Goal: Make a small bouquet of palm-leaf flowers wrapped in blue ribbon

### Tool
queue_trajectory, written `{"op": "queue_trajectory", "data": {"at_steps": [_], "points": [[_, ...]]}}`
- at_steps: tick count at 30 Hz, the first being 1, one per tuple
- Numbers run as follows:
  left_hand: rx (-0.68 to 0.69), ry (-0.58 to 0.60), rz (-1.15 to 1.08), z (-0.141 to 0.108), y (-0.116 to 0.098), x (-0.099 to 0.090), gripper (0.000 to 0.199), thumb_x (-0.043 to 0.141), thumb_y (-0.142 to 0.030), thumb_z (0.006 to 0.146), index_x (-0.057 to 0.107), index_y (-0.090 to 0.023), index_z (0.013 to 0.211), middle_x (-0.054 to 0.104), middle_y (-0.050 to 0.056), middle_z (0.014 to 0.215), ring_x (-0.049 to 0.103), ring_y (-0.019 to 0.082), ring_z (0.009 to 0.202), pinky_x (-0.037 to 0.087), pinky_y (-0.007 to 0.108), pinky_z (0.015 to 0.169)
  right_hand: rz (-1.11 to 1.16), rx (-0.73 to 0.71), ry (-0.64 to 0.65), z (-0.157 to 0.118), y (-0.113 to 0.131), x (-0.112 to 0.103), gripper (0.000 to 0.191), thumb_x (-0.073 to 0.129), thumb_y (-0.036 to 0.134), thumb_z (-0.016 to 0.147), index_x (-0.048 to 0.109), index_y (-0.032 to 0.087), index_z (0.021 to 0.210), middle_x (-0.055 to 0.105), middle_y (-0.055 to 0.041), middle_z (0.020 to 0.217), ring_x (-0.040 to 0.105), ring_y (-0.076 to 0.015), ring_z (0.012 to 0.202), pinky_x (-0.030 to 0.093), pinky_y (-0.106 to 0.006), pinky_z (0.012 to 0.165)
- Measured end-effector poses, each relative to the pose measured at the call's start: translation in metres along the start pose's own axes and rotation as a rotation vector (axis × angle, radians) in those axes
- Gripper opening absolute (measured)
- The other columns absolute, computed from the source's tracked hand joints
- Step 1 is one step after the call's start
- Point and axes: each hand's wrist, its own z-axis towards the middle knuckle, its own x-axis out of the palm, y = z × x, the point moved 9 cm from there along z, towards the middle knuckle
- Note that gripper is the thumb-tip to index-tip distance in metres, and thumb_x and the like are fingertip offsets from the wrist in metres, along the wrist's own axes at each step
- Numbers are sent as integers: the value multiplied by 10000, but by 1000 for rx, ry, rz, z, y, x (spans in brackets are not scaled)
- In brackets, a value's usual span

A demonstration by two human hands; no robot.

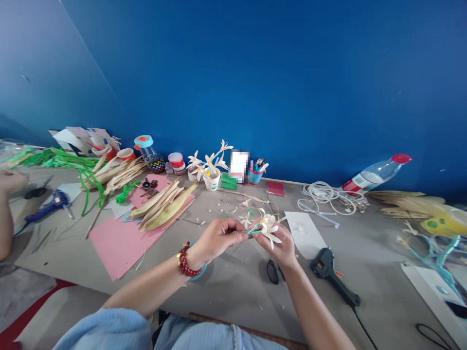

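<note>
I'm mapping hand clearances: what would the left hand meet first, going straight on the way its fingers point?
The left hand would most likely meet the right hand, at its fingertips, beside the green stem of the pale flower. Depth is unclear; they may already touch.

Deep blue wall (pixel 255 73), grey tabletop (pixel 233 296)

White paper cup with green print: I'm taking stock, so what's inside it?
Cream flowers with narrow petals stand in the white paper cup; its wall hides their lower ends and anything at the bottom.
</note>
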Motion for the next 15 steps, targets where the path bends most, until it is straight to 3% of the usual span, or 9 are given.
{"op": "queue_trajectory", "data": {"at_steps": [6,15], "points": [[-9,-55,-2,0,1,-4,305,744,-435,742,676,-137,757,454,-44,592,315,76,531,216,234,514,-63,2,-1,-1,3,2,144,697,350,858,687,235,772,704,-51,753,647,-213,672,502,-321,612],[160,-183,304,-4,-15,-12,173,661,-326,820,718,-166,787,608,-10,633,496,120,576,351,230,563,-184,1,-62,-2,0,-1,200,744,350,813,645,241,679,658,-21,627,613,-197,576,457,-299,542]]}}
